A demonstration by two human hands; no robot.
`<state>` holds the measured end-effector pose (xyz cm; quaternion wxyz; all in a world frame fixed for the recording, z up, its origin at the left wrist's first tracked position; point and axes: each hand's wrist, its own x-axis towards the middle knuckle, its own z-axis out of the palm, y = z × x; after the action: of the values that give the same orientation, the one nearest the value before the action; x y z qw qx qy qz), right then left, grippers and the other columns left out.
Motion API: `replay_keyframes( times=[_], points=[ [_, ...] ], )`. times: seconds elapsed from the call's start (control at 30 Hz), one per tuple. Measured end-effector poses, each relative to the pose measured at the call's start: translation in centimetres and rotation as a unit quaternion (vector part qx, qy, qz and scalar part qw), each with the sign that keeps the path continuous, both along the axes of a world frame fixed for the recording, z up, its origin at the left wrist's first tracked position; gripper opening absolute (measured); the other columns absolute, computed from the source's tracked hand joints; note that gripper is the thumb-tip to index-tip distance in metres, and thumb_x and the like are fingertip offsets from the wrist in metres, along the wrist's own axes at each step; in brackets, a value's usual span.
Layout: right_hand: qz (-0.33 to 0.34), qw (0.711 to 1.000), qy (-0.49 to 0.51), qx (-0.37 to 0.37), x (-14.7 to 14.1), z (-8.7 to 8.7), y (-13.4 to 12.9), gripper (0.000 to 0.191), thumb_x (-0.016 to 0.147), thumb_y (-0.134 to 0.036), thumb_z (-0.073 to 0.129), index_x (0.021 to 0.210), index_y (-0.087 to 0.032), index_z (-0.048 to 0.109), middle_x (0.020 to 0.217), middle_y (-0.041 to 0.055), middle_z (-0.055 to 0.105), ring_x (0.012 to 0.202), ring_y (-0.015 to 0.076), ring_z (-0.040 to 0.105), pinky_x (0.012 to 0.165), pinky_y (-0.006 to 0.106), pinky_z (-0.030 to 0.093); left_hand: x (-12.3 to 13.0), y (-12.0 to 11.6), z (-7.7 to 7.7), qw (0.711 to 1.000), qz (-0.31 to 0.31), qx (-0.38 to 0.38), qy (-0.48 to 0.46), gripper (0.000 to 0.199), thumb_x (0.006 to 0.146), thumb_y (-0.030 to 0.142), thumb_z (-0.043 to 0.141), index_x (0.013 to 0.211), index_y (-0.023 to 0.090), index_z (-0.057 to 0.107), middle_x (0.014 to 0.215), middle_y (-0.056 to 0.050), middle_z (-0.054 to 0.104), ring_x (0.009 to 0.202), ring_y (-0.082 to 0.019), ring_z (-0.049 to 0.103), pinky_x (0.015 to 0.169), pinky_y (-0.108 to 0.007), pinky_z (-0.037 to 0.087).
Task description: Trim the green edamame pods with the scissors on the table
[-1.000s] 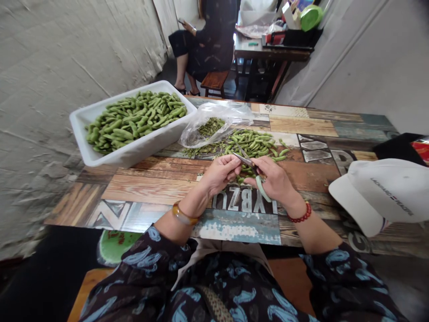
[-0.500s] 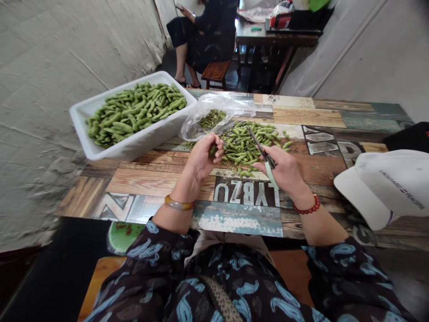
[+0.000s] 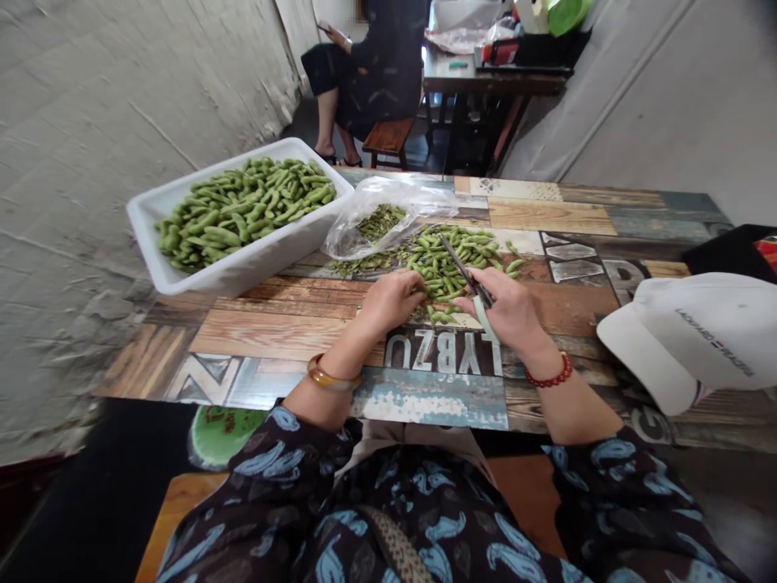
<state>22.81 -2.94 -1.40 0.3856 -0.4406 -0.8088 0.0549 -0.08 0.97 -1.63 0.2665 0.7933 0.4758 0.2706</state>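
My right hand (image 3: 507,306) grips a pair of scissors (image 3: 460,265), its dark blades pointing up and left above the pods and a pale green handle showing under the fingers. At the near left edge of the pile of green soybean pods (image 3: 452,253), my left hand (image 3: 394,301) lies palm down with its fingers curled together. Its fingertips touch the pods, and what they hold, if anything, is hidden. Behind the left hand, trimmed scraps (image 3: 380,220) lie in a clear plastic bag (image 3: 425,198), with more scraps loose on the table.
A white tub (image 3: 285,219) heaped with pods stands at the left by the wall. On the right of the patchwork-patterned table (image 3: 273,320) sits a white cap (image 3: 692,332). A green-topped stool (image 3: 222,433) is below the near edge. Beyond the table a person (image 3: 382,73) sits.
My left hand has turned from palm up to palm down and moved right and down to the pile's edge. The right hand keeps the scissors in nearly the same place.
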Motion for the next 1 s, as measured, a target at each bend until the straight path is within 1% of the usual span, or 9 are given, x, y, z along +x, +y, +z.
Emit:
replay_keyframes(
  times=[0.07,0.17,0.23,0.3,0.4,0.47,0.7,0.87,1.0],
  points=[
    [0.002,1.000,0.004,0.002,0.0,-0.1,0.0,0.042,0.090,-0.046,0.064,0.122,-0.019,0.062,0.094,0.0100,0.069,0.085,0.0251,0.067,0.076,0.038,0.056,-0.1,0.0,0.3,0.992,0.003,-0.044,-0.114,0.008,0.079,0.023,0.065,0.080,0.015,0.068,0.067,0.000,0.057,0.065,-0.013,0.049,0.063,-0.025,0.036],
    [0.014,1.000,0.006,0.001,0.1,-0.1,0.0,0.046,0.087,-0.046,0.068,0.124,-0.019,0.060,0.097,0.0105,0.068,0.087,0.0260,0.066,0.078,0.039,0.056,-0.3,-0.4,0.9,0.947,-0.030,-0.161,-0.277,0.022,0.084,0.035,0.063,0.086,0.014,0.067,0.062,0.003,0.051,0.056,-0.009,0.041,0.055,-0.022,0.032],
    [0.034,0.999,-0.001,-0.013,0.1,0.1,0.0,0.051,0.085,-0.047,0.071,0.126,-0.019,0.060,0.101,0.0110,0.067,0.089,0.0263,0.065,0.079,0.040,0.056,-0.3,-0.8,1.3,0.911,-0.054,-0.229,-0.339,0.026,0.084,0.040,0.064,0.087,0.014,0.066,0.057,0.005,0.044,0.050,-0.007,0.033,0.050,-0.021,0.025],
    [0.055,0.998,-0.012,-0.036,0.0,0.3,-0.1,0.053,0.083,-0.046,0.072,0.127,-0.020,0.059,0.103,0.0110,0.065,0.090,0.0264,0.064,0.078,0.040,0.056,-0.1,-1.1,1.6,0.886,-0.070,-0.268,-0.371,0.028,0.083,0.041,0.067,0.084,0.014,0.064,0.058,0.005,0.045,0.048,-0.005,0.031,0.047,-0.021,0.022],
    [0.072,0.996,-0.019,-0.057,-0.3,0.5,-0.3,0.055,0.082,-0.045,0.074,0.129,-0.021,0.058,0.103,0.0099,0.064,0.088,0.0255,0.063,0.077,0.039,0.055,0.2,-1.3,1.8,0.874,-0.091,-0.285,-0.382,0.029,0.083,0.042,0.067,0.083,0.013,0.063,0.070,0.000,0.058,0.048,-0.004,0.034,0.045,-0.021,0.021],
    [0.080,0.995,-0.019,-0.060,-0.4,0.5,-0.3,0.055,0.082,-0.045,0.075,0.129,-0.021,0.057,0.102,0.0094,0.063,0.086,0.0248,0.062,0.076,0.039,0.055,0.3,-1.4,1.9,0.874,-0.104,-0.286,-0.378,0.029,0.084,0.042,0.067,0.086,0.013,0.065,0.076,-0.002,0.062,0.048,-0.003,0.035,0.045,-0.021,0.021],
    [0.101,0.992,-0.012,-0.069,-0.5,0.5,-0.5,0.051,0.085,-0.046,0.071,0.127,-0.020,0.057,0.096,0.0069,0.060,0.074,0.0199,0.055,0.068,0.035,0.051,0.2,-1.3,1.3,0.889,-0.113,-0.261,-0.359,0.030,0.086,0.042,0.066,0.084,0.012,0.067,0.068,0.000,0.057,0.048,-0.004,0.035,0.044,-0.021,0.022],
    [0.111,0.991,-0.002,-0.069,-0.6,0.6,-0.6,0.048,0.088,-0.046,0.067,0.127,-0.020,0.056,0.093,0.0063,0.061,0.070,0.0188,0.054,0.064,0.033,0.049,0.2,-1.4,1.4,0.877,-0.104,-0.283,-0.374,0.031,0.083,0.043,0.069,0.084,0.012,0.067,0.068,-0.001,0.058,0.048,-0.004,0.034,0.043,-0.021,0.022],
    [0.100,0.992,-0.016,-0.069,-0.8,0.8,-0.8,0.041,0.091,-0.045,0.063,0.125,-0.022,0.058,0.094,0.0072,0.064,0.079,0.0222,0.060,0.070,0.035,0.052,0.4,-1.6,1.9,0.872,-0.090,-0.291,-0.384,0.032,0.079,0.044,0.073,0.080,0.013,0.066,0.067,0.000,0.057,0.049,-0.004,0.034,0.045,-0.021,0.022]
  ],
)
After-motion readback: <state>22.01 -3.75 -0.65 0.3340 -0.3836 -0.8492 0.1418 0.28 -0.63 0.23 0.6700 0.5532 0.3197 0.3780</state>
